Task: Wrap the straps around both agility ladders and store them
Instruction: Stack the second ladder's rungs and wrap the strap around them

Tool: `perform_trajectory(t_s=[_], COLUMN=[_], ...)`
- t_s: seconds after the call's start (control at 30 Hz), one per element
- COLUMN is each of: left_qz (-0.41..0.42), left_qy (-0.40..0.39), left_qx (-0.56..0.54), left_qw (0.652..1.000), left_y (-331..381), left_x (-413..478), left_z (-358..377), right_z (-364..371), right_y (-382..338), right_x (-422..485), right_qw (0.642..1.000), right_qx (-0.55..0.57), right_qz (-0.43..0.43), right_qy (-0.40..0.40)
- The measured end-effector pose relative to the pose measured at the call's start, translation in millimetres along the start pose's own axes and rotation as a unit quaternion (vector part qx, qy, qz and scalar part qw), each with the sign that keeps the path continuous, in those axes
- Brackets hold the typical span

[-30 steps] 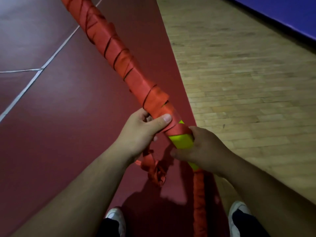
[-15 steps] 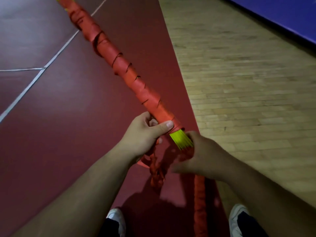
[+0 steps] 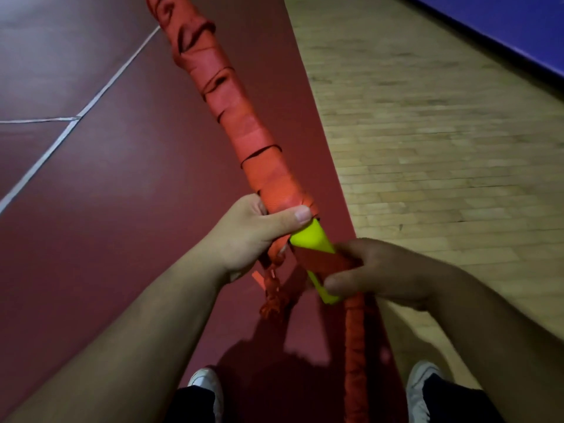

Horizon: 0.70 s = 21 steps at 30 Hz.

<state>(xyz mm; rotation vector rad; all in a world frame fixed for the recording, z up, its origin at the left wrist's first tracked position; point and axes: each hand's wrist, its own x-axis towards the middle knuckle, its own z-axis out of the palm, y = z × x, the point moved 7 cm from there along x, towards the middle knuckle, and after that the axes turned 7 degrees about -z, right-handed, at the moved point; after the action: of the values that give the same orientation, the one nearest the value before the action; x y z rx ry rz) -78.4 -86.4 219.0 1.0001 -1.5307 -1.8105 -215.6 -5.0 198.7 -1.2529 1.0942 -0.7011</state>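
Observation:
A bundled agility ladder [image 3: 244, 129], its yellow rungs [image 3: 311, 239] wound in orange strap, slants up and away from me. My left hand [image 3: 253, 236] grips the wrapped bundle just above the bare yellow end, thumb on top. My right hand [image 3: 381, 273] pinches the orange strap [image 3: 323, 261] where it crosses the yellow rungs. A loose, bunched strap tail [image 3: 273, 294] dangles under my left hand. A second orange-wrapped bundle [image 3: 355, 355] hangs down below my right hand; how it is held is hidden.
I stand on dark red court floor [image 3: 106, 209] with white lines [image 3: 61, 135]. Wooden flooring [image 3: 442, 148] lies to the right, with a blue wall pad [image 3: 518, 22] beyond it. My white shoes [image 3: 207, 389] show at the bottom.
The bundle has turned and swung more upright. My right hand has carried the strap across the yellow end, which now shows its flat side rather than its edges.

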Motion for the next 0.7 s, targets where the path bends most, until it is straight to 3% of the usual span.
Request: perform_trajectory(t_s=[0.13,0.27,0.33,0.43,0.6,0.7], left_qz=[-0.043,-0.040,-0.008,-0.005,-0.092,-0.067], left_qy=[0.034,0.065,0.015,-0.064,-0.179,-0.165], left_qx=[0.143,0.331,0.399,0.474,0.443,0.499], left_qw=[0.988,0.940,0.917,0.878,0.873,0.848], left_y=[-7.1,-30.5,-42.0,-59.6,-64.5,-60.0], left_x=[-5.0,-7.8,-13.4,-19.8,-22.0,-19.0], left_z=[-8.1,22.3,48.4,72.1,80.3,75.9], right_z=[-51.4,-48.1,-49.1,-65.8,-76.4,-79.5], right_y=[-15.1,-26.7,-19.5,2.8,16.7,14.9], right_x=[-3.0,9.5,10.0,-4.8,-5.7,-13.1], right_qw=[0.964,0.940,0.918,0.848,0.855,0.839], right_qx=[-0.050,-0.004,0.007,-0.001,0.051,0.029], right_qz=[-0.058,-0.089,-0.071,-0.007,-0.008,-0.034], right_qy=[0.254,0.328,0.390,0.529,0.516,0.542])
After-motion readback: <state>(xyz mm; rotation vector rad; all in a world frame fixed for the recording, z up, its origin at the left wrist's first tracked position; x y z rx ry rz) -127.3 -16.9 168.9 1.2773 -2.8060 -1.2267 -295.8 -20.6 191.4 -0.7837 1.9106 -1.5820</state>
